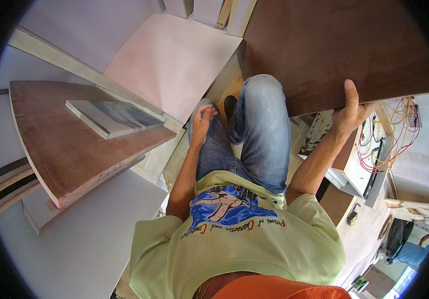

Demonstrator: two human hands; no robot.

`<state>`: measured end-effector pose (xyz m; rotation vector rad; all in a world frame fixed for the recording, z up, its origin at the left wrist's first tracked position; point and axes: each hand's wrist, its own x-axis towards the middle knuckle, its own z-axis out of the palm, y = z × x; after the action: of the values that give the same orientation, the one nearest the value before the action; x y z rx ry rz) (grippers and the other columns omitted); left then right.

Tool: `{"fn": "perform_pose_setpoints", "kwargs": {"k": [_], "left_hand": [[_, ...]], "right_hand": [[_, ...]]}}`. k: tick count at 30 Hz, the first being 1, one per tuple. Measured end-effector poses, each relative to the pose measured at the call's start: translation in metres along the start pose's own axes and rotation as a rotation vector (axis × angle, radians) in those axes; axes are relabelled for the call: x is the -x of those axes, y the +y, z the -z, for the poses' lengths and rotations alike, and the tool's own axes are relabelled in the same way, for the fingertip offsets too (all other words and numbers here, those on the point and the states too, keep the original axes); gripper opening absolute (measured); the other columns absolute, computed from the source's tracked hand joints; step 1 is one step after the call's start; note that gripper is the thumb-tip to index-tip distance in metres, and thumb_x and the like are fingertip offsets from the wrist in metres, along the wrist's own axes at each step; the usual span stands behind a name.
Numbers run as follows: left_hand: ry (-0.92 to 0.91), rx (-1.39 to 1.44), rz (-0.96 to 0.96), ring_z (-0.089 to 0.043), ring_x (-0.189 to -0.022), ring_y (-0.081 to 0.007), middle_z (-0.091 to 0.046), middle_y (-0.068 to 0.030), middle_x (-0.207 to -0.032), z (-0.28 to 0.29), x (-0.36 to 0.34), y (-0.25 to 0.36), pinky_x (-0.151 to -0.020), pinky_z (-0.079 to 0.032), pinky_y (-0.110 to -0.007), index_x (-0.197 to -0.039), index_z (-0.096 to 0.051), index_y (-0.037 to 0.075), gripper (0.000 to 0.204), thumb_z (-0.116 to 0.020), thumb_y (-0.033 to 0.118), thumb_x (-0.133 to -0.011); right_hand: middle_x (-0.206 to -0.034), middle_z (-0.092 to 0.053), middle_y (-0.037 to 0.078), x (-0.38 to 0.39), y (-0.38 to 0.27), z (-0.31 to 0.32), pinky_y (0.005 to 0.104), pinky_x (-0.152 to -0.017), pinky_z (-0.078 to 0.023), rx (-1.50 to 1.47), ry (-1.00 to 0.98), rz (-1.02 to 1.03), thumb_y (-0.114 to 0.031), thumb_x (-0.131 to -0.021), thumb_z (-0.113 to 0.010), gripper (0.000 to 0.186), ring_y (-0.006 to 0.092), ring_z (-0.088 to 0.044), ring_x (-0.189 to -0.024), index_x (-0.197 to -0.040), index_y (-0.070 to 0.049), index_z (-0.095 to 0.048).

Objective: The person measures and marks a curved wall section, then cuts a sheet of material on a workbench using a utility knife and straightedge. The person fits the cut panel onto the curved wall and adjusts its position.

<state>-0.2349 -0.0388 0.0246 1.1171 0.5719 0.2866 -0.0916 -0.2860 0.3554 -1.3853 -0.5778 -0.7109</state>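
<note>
1. Brown plywood sheet (pixel 334 45), large and dark-faced, fills the upper right of the view; its lower edge runs just above the raised knee in blue jeans (pixel 262 129).
2. Right hand (pixel 350 112) grips that lower edge, thumb laid up on the face, fingers wrapped under and out of sight. Left hand (pixel 203 119) hangs loosely curled beside the thigh, grasping nothing, well apart from the sheet.
3. Sheet face looks smooth, matt, reddish brown, no visible chips along the gripped edge; far corners run off the frame.
4. Judgement: a single grip near one side leaves a wide panel prone to swing. Bringing the free hand onto the edge farther left, and keeping the knee close under it, would likely steady it.
5. Left side: a smaller brown board (pixel 70 144) lies on stacked pale panels (pixel 85 239), with a grey-patterned slab (pixel 112 117) resting on top.
6. Lower right: bundle of coloured wires (pixel 391 137) near the gripping wrist; worth keeping the sheet's corner away from it.
</note>
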Motion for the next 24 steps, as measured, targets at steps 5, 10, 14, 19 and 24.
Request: {"fn": "perform_pose_setpoints", "kwargs": {"k": [5, 10, 14, 19, 24], "left_hand": [[0.001, -0.008, -0.007, -0.068, -0.100, -0.0204, -0.068, -0.0141, -0.111, 0.001, 0.000, 0.001, -0.094, -0.053, -0.033, -0.121, -0.061, -0.002, 0.028, -0.055, 0.022, -0.107], [-0.014, -0.017, -0.013, -0.068, -0.103, -0.0218, -0.068, -0.0157, -0.113, 0.004, -0.002, -0.002, -0.095, -0.053, -0.035, -0.123, -0.061, -0.002, 0.031, -0.055, 0.024, -0.107], [-0.040, -0.018, -0.020, -0.068, -0.107, -0.0230, -0.068, -0.0165, -0.118, 0.006, -0.004, -0.004, -0.098, -0.052, -0.037, -0.126, -0.060, -0.001, 0.036, -0.057, 0.030, -0.106], [-0.041, -0.028, -0.007, -0.068, -0.105, -0.0222, -0.068, -0.0160, -0.116, 0.003, -0.003, -0.002, -0.096, -0.052, -0.035, -0.125, -0.059, -0.002, 0.034, -0.055, 0.026, -0.107], [-0.017, -0.064, 0.010, -0.068, -0.104, -0.0212, -0.068, -0.0156, -0.114, 0.001, -0.001, 0.003, -0.094, -0.053, -0.034, -0.123, -0.060, -0.003, 0.030, -0.052, 0.021, -0.107]], "right_hand": [[-0.147, -0.049, 0.017, -0.007, 0.004, 0.011, 0.0406, -0.113, -0.039, 0.039, 0.016, -0.042, 0.001, -0.081, -0.078, 0.086, 0.0280, -0.052, -0.129, -0.155, -0.002, -0.035], [-0.150, -0.047, 0.019, -0.016, 0.009, 0.026, 0.0424, -0.116, -0.037, 0.082, 0.039, -0.033, 0.001, -0.082, -0.078, 0.086, 0.0306, -0.049, -0.133, -0.156, 0.000, -0.034], [-0.150, -0.047, 0.019, -0.028, 0.014, 0.037, 0.0429, -0.116, -0.037, 0.115, 0.059, -0.046, 0.001, -0.083, -0.077, 0.084, 0.0315, -0.049, -0.133, -0.155, 0.001, -0.034], [-0.146, -0.051, 0.019, -0.039, 0.022, 0.050, 0.0424, -0.114, -0.040, 0.058, 0.088, -0.046, -0.002, -0.087, -0.077, 0.073, 0.0307, -0.052, -0.131, -0.150, 0.003, -0.040], [-0.138, -0.057, 0.018, -0.050, 0.038, 0.061, 0.0396, -0.108, -0.045, 0.086, 0.127, 0.033, -0.004, -0.090, -0.077, 0.062, 0.0280, -0.057, -0.123, -0.143, 0.003, -0.045]]}}
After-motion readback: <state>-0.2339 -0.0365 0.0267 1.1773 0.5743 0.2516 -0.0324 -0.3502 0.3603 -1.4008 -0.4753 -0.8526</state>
